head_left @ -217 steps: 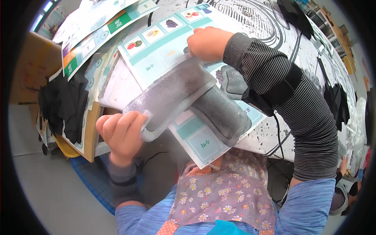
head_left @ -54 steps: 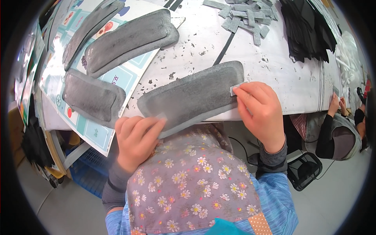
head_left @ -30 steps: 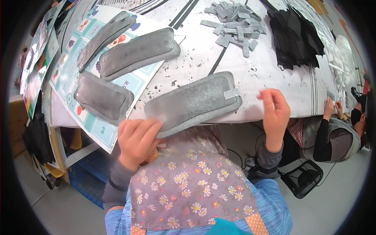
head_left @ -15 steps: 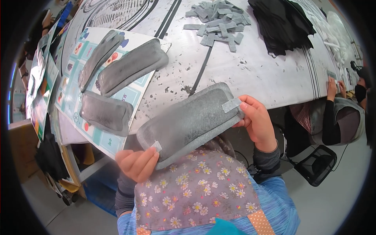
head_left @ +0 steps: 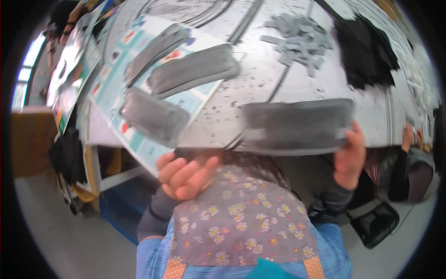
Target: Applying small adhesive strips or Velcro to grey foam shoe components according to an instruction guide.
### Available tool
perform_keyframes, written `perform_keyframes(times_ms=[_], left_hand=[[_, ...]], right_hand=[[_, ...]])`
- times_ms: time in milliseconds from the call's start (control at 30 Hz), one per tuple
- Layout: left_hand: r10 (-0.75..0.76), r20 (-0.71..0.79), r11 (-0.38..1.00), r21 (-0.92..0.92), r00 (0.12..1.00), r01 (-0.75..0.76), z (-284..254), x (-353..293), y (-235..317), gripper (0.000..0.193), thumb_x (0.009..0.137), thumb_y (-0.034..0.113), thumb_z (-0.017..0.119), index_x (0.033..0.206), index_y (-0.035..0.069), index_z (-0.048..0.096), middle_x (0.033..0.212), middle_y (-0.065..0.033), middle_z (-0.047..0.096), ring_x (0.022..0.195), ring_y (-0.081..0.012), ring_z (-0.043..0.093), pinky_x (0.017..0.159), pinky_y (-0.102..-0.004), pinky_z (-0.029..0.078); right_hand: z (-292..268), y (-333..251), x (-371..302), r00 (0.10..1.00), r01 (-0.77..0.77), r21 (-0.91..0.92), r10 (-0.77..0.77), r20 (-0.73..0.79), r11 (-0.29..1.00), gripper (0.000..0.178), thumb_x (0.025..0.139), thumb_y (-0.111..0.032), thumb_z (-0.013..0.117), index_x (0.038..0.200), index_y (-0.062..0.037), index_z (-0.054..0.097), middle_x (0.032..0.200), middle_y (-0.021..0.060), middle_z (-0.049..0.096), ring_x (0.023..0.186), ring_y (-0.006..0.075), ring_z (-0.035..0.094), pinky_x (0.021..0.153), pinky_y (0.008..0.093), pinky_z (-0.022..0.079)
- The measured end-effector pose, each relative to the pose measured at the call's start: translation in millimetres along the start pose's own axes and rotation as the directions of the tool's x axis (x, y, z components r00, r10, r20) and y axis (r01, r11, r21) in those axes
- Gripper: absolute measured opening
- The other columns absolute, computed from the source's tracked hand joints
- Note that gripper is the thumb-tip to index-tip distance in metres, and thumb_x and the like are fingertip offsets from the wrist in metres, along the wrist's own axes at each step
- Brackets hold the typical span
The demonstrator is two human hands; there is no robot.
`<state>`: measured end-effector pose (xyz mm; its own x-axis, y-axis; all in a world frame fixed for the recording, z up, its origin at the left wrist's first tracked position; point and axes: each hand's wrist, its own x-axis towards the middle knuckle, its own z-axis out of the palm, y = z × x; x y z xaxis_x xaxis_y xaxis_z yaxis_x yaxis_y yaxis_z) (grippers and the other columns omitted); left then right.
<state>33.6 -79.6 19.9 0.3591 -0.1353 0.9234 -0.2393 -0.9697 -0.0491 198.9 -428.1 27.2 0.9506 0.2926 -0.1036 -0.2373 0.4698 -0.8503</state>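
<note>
A grey, padded rectangular pad [head_left: 297, 128] is held up over the table's near edge, stretched out to the right. My right hand [head_left: 350, 160] pinches it at its lower right end, thumb in front. A small pale grey tab shows near the pad's lower left; the right one is partly covered by my fingers. Apart from the pad, my left hand [head_left: 188, 177] hovers above the apron with nothing in it, its fingers loosely bent and slightly blurred. Three similar grey pads, an upper one [head_left: 155, 52], a middle one [head_left: 195, 70] and a lower one [head_left: 153, 116], lie to the left.
Those three rest on a printed picture sheet [head_left: 204, 106] on the white, marked table [head_left: 209, 132]. Farther back are a heap of grey strips [head_left: 302, 39] and a stack of black cloth [head_left: 367, 53]. At far right, another person's hands [head_left: 411, 137] reach the table edge.
My left hand has let go of the pad's left end. My right hand has carried the pad to the right and levelled it. The whole view has shifted, slightly blurred.
</note>
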Motion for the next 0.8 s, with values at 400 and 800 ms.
perform_keyframes(times_ms=[400,800], left_hand=[[0.079,0.470,0.967,-0.252,0.879,0.047,-40.9,7.8,-18.8,0.019,0.082,0.013,0.068,0.102,0.013,0.070,0.101,0.0005,0.072,0.091,-0.0170,0.061,0.076,-0.0305,0.050],[-0.108,0.515,0.982,-0.080,0.851,0.174,-56.4,14.2,-46.7,0.035,0.070,0.010,0.077,0.105,0.008,0.070,0.099,-0.0009,0.071,0.085,-0.0181,0.066,0.068,-0.0313,0.052]], right_hand=[[-322.7,-191.4,77.5,0.842,-0.079,-0.581,-0.257,-0.473,0.810,0.041,0.091,-0.016,0.058,0.131,-0.0065,0.054,0.122,0.0053,0.058,0.111,0.0180,0.055,0.091,0.0353,0.047],[-64.3,-155.7,151.2,0.596,0.165,-0.739,-0.531,0.603,-0.653,0.035,0.096,-0.022,0.062,0.127,-0.0064,0.061,0.137,0.0183,0.054,0.131,0.0335,0.048,0.109,0.0420,0.036]])
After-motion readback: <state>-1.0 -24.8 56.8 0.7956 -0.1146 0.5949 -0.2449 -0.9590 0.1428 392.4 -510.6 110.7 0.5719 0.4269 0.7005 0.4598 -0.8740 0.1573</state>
